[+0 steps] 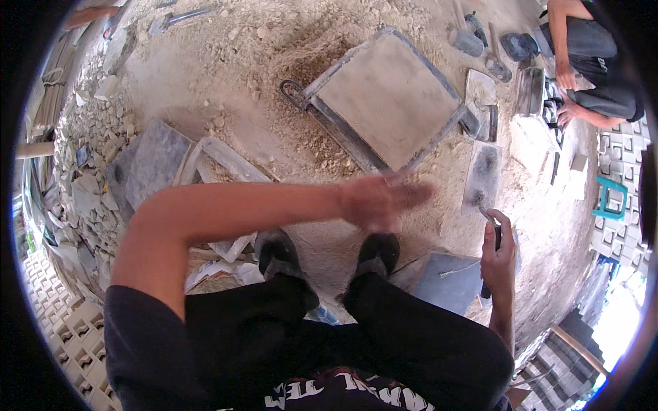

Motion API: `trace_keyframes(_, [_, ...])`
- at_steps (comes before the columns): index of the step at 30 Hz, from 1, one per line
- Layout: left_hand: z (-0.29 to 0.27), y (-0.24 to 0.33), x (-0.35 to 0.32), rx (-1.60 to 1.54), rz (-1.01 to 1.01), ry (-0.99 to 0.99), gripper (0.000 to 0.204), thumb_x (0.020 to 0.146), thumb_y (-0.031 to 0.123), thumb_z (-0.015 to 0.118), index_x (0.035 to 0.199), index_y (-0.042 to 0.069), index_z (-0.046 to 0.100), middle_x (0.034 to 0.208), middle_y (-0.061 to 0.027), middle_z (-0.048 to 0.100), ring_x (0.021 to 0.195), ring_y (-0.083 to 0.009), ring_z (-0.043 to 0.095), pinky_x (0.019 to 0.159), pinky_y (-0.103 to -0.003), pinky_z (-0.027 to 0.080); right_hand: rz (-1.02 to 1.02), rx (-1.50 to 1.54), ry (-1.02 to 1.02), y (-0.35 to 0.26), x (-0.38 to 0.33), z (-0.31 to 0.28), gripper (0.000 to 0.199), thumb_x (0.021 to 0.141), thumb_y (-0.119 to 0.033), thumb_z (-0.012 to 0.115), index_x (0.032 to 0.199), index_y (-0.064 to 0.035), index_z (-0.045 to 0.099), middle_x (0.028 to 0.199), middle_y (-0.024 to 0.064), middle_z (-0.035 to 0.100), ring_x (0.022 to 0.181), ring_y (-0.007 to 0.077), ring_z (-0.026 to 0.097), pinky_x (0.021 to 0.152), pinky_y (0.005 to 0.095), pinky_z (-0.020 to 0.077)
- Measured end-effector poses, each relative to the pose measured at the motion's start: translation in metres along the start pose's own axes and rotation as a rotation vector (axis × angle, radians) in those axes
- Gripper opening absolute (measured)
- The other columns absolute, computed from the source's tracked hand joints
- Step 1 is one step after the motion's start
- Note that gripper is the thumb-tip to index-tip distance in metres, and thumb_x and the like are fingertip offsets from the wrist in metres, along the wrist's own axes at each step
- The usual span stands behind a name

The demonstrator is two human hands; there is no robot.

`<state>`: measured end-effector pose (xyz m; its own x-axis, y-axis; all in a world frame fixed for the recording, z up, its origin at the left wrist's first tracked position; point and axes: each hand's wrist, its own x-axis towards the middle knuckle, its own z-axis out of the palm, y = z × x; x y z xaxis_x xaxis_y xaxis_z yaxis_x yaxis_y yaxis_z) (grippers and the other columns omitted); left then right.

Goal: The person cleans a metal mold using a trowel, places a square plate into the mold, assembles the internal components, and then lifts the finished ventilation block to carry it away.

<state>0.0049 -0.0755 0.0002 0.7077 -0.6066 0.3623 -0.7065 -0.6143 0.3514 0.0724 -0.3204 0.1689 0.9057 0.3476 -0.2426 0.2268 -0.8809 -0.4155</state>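
Note:
A square metal-framed mould (450,88) lies on the ground ahead, filled level with pale sandy material (394,96). My left hand (377,202) is just below its near corner, the arm reaching across in front of me. Motion smears its fingers, and I see nothing clearly in them. On the right, my right hand (500,257) is closed around a dark-handled tool (497,236) with a thin bent metal neck. Its far end is too small to make out, near a flat grey plate (483,168) with dark smudges.
Loose sandy rubble (260,61) and stone chips (89,137) spread left. A grey slab (147,161) and an angled frame (233,161) lie nearby. Another person's hands (567,106) work at far right, near a teal stool (610,197). A blue-grey sheet (442,284) lies by my right leg.

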Motion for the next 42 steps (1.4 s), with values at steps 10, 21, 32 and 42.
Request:
trace_keyframes(10, [-0.026,-0.038,-0.068,0.052,-0.410,0.009,0.072,0.089,0.039,0.052,0.143,-0.001,0.024,0.150,-0.0226,0.019,0.140,-0.0345,0.018,0.114,-0.048,0.013,-0.099,0.064,-0.111,-0.038,0.039,0.014,0.029,0.097,-0.025,0.047,0.121,-0.0083,0.050,0.065,0.0139,0.056,0.057,0.0214,0.055,0.058,0.0359,0.0418])
trace_keyframes(21, [-0.117,-0.088,-0.061,0.289,-0.532,0.372,0.049,0.092,0.034,0.048,0.125,-0.002,0.048,0.133,-0.0225,0.046,0.129,-0.0339,0.039,0.112,-0.044,0.025,-0.639,-0.249,-0.406,-0.129,0.127,0.087,0.026,0.094,-0.024,0.047,0.112,-0.0056,0.051,0.074,0.0253,0.062,0.072,0.0438,0.062,0.063,0.0517,0.0474])
trace_keyframes(32, [-0.001,0.028,0.025,-0.165,-0.428,-0.124,0.080,0.092,0.050,0.040,0.139,-0.013,0.022,0.148,-0.0269,0.022,0.141,-0.0349,0.017,0.116,-0.044,0.010,-0.184,-0.616,-0.701,-0.031,0.023,0.000,0.032,0.096,-0.024,0.041,0.123,-0.0068,0.046,0.069,0.0244,0.061,0.065,0.0432,0.060,0.061,0.0529,0.0467])
trace_keyframes(42, [-0.074,-0.015,-0.010,0.155,-0.408,0.094,0.077,0.092,0.053,0.038,0.139,-0.007,0.029,0.146,-0.0216,0.029,0.138,-0.0332,0.025,0.115,-0.045,0.013,-0.430,-0.432,-0.399,-0.085,0.053,-0.007,0.028,0.093,-0.021,0.049,0.118,-0.0075,0.050,0.064,0.0241,0.058,0.064,0.0420,0.060,0.061,0.0511,0.0463])
